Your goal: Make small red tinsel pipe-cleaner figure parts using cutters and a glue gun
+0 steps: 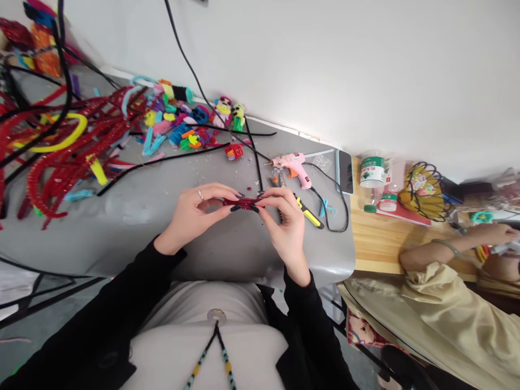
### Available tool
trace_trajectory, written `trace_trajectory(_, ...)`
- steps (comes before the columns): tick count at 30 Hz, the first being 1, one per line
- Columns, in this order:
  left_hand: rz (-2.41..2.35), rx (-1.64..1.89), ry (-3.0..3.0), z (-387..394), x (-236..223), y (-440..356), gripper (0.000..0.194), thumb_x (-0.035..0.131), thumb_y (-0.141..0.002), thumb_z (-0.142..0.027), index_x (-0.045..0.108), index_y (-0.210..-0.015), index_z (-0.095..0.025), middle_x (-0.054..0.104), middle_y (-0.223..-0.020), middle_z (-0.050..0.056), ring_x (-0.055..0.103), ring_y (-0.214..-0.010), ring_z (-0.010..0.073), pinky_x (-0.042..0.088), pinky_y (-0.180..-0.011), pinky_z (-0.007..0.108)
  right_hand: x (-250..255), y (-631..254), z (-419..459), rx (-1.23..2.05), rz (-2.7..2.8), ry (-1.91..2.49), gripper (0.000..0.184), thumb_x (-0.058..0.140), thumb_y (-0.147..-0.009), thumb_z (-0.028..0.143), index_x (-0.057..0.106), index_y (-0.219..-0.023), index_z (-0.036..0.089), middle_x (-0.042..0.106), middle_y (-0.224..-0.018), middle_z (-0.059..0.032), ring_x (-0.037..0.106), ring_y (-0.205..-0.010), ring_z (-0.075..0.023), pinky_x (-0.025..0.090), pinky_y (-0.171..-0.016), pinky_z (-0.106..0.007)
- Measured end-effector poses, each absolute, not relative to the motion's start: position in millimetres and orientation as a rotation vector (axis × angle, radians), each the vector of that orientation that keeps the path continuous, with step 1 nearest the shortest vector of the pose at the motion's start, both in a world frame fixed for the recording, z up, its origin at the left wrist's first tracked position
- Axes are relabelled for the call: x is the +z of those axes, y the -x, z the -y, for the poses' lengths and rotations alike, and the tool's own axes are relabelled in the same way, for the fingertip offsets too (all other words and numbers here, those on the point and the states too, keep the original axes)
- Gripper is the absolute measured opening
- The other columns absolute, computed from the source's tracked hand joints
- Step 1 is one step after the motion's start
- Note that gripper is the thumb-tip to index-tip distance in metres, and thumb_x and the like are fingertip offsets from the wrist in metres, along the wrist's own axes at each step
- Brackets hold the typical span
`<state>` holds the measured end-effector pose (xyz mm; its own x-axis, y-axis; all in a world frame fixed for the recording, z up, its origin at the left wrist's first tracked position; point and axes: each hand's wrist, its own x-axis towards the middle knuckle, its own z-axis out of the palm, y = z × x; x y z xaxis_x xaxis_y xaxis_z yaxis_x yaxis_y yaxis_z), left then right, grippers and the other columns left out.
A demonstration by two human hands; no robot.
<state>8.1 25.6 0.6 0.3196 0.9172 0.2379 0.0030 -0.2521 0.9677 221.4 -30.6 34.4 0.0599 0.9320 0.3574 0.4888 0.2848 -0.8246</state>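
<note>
Between both hands, above the grey tabletop (162,222), is a short dark red glittery pipe cleaner piece (246,203). My left hand (201,208) pinches its left end between thumb and fingers. At the right end, the thumb and fingers of my right hand (283,216) close on it too. The fingertips cover parts of the piece, so its full shape is hidden. Just beyond lies a small orange and red coil (233,151). A pink glue gun (293,166) rests past my right hand, and yellow-handled pliers (309,212) lie partly behind that hand.
Red pipe cleaners (77,146) are heaped at the left. Small colourful pipe cleaner figures (223,111) stand along the wall. Black cords cross the table. A phone (344,171) lies at its right edge. At the wooden table (376,246), a co-worker's arm (459,244) reaches forward near bottles.
</note>
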Motion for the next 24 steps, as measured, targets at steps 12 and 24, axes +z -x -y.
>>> trace_trajectory(12,-0.884,1.144,-1.566,-24.5,4.2,-7.2,0.01,0.083,-0.092,-0.034,0.084,-0.093,-0.023,0.086,-0.105,0.008,0.08,-0.094,0.0227,0.068,-0.083,0.035,27.2,-212.3,33.3,0.849,1.357,1.282,0.003,0.07,-0.1,0.022,0.073,-0.1,0.024,0.076,-0.119,-0.009,0.076,-0.111,-0.0204,0.067,-0.095,-0.037)
trace_trajectory(24,-0.777,1.213,-1.476,-23.1,3.5,-9.3,0.006,0.086,-0.092,-0.029,0.084,-0.094,-0.024,0.086,-0.103,0.008,0.081,-0.095,0.0232,0.068,-0.083,0.035,19.1,-207.6,34.6,1.121,1.132,1.17,0.02,0.076,-0.098,0.041,0.067,-0.099,0.023,0.071,-0.12,-0.0096,0.075,-0.104,-0.0195,0.071,-0.087,-0.036)
